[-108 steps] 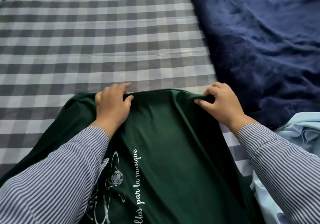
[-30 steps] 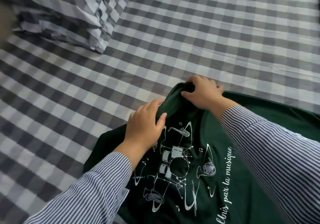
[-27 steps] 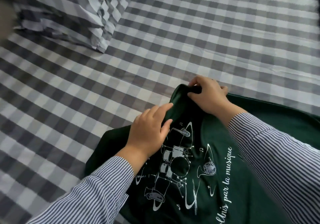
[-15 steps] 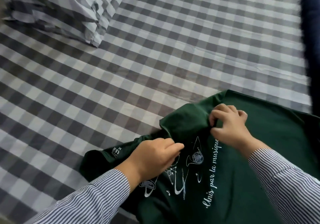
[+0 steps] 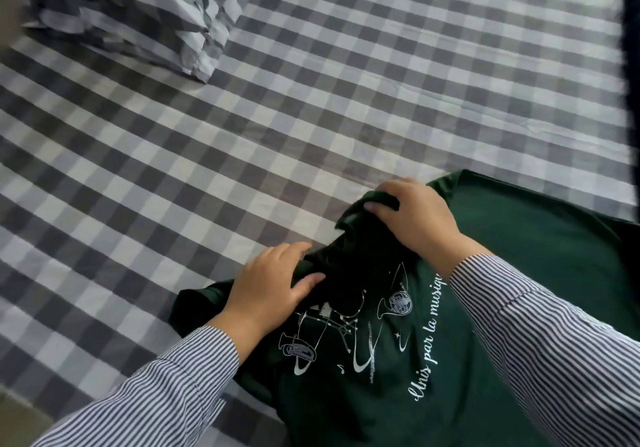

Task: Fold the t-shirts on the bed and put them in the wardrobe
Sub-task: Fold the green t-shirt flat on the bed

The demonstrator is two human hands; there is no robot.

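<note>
Dark green printed cotton t-shirt (image 5: 450, 360) on checked bedsheet (image 5: 311, 117). Both hands have shifted to its upper edge: right hand (image 5: 412, 221) pinches bunched fabric, left hand (image 5: 266, 290) grips fabric beside it. Folding barely begun.

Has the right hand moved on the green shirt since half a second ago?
Yes. The right hand has left the white lettering and now pinches fabric farther toward the pillow.

Both hands, left hand (image 5: 266, 290) and right hand (image 5: 417, 223), grip the green t-shirt (image 5: 519, 308) on the checked bed (image 5: 311, 117).
</note>
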